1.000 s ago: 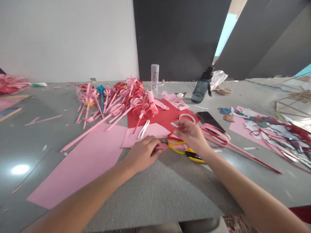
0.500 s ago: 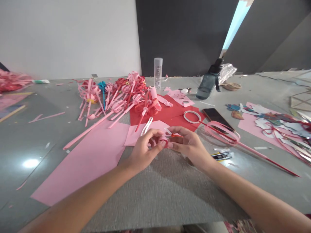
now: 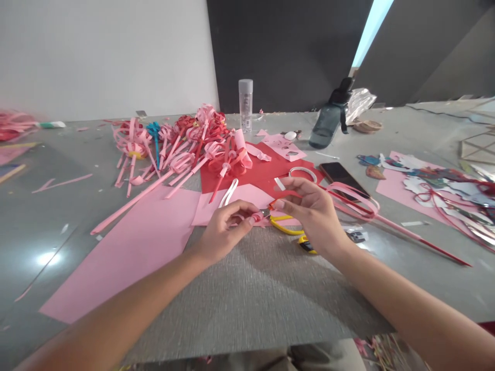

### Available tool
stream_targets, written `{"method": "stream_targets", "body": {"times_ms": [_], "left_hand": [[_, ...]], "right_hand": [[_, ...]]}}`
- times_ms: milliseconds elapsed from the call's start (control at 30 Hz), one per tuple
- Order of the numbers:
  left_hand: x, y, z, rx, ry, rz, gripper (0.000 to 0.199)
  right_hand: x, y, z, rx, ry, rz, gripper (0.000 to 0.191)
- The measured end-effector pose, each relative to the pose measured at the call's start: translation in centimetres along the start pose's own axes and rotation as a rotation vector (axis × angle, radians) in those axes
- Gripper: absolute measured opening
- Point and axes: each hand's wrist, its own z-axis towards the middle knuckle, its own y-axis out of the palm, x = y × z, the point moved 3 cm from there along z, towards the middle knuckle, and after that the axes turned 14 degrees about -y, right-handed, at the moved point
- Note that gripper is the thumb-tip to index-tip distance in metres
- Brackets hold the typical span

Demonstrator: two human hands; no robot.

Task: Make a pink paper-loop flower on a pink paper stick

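Between thumb and fingers, my left hand (image 3: 228, 225) pinches a small curled pink and red paper strip (image 3: 257, 217). My right hand (image 3: 309, 208), slightly raised and apart from the left, grips a small orange-red piece (image 3: 273, 204) at its fingertips; its exact shape is unclear. A short white strip (image 3: 279, 184), like tape, sticks out at the right index finger. Yellow-handled scissors (image 3: 286, 229) lie between the hands, their blades partly hidden by my left fingers. Beneath my right wrist is a yellow and black utility knife (image 3: 307, 245), partly covered.
Pink paper (image 3: 127, 247) and red paper (image 3: 247, 178) lie flat. Behind them is a heap of paper-strip flowers (image 3: 185, 149). A clear capped bottle (image 3: 246, 105), a tilted water bottle (image 3: 328, 121), a phone (image 3: 342, 178) and a pink paper wand (image 3: 398, 234) surround the work area.
My right hand has moved up and away from my left, uncovering the yellow-handled scissors and part of the knife. My left hand keeps its pinch. The view has shifted slightly.
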Motion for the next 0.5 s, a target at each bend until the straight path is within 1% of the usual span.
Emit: {"method": "stream_targets", "body": {"times_ms": [133,233,333,433,500], "left_hand": [[-0.1,-0.1,0.1,-0.011,0.003,-0.012,0.018],[-0.4,-0.3,0.2,0.029,-0.024,-0.034,0.020],[-0.5,-0.5,0.3,0.062,-0.035,-0.066,0.023],[-0.5,-0.6,0.4,0.069,-0.014,-0.066,0.021],[-0.4,-0.7,0.5,0.079,-0.006,-0.054,0.020]], "right_hand": [[-0.4,0.2,0.0,0.001,-0.044,-0.002,0.055],[-0.7,-0.1,0.3,0.013,-0.057,0.011,0.053],[-1.5,-0.9,1.0,0.086,-0.110,-0.004,0.049],[-2.4,-2.0,1.8,0.189,-0.170,-0.003,0.042],[-2.9,-2.6,2.3,0.233,-0.209,0.010,0.040]]}}
